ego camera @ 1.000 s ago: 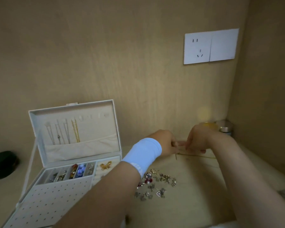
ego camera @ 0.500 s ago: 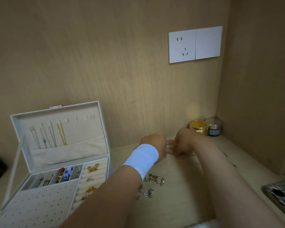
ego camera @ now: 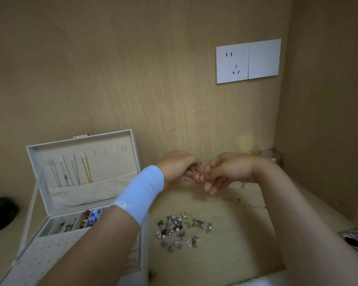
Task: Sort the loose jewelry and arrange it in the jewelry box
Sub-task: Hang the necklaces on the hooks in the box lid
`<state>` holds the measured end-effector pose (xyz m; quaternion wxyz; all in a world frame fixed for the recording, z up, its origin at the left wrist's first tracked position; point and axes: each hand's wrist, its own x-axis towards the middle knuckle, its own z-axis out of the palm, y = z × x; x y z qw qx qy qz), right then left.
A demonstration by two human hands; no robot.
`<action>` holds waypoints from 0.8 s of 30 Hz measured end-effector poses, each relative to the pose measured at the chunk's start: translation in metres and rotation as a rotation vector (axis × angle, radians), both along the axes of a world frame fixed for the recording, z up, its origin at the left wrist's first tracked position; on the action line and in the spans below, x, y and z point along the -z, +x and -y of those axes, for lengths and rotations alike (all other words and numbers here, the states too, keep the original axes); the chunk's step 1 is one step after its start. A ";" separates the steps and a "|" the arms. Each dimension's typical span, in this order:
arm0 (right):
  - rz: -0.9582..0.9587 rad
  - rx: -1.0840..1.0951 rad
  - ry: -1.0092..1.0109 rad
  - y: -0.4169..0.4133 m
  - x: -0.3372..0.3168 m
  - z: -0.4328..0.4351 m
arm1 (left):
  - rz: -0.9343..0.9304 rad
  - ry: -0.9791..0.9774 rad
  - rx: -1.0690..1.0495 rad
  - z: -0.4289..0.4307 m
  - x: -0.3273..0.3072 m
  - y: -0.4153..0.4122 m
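Hands first: the left hand (ego camera: 177,168) and right hand (ego camera: 230,172) meet fingertip to fingertip above the tabletop (ego camera: 236,254). Both have curled fingers and pinch one gold-coloured piece (ego camera: 198,163) between them; it is too small to tell what kind it is.

At six o'clock from the hands, loose jewelry (ego camera: 182,230) lies scattered on the tabletop. At nine o'clock from that scatter the jewelry box (ego camera: 112,166) stands open, with necklaces (ego camera: 85,170) hung in its lid and its compartments partly filled. At two o'clock from the scatter lies a thin chain (ego camera: 233,200).

Assessment: the items look light, small, hard and probably slippery, and posts and links could bend. Each is best taken singly in a fingertip pinch across its body. A chain is best taken at its clasp, to avoid tangling.
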<state>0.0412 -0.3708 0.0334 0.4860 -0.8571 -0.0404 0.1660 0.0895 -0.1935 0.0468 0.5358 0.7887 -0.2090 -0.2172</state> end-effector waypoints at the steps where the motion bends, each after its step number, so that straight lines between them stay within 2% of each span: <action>1: 0.021 -0.022 0.047 -0.003 -0.006 -0.002 | -0.032 -0.077 0.007 -0.008 -0.005 -0.003; 4: 0.135 -0.049 0.127 -0.013 -0.029 -0.018 | -0.043 -0.239 0.006 -0.039 -0.019 -0.012; 10: 0.288 -0.081 0.228 -0.032 -0.062 -0.072 | -0.029 -0.416 0.000 -0.107 -0.038 -0.028; 15: 0.324 -0.149 0.251 -0.042 -0.067 -0.116 | 0.066 -0.412 0.036 -0.157 -0.046 -0.040; 20: 0.330 -0.167 0.248 -0.044 -0.068 -0.156 | 0.213 -0.266 0.038 -0.206 -0.055 -0.045; 24: 0.377 -0.122 0.259 -0.036 -0.076 -0.190 | 0.284 -0.227 -0.037 -0.234 -0.066 -0.040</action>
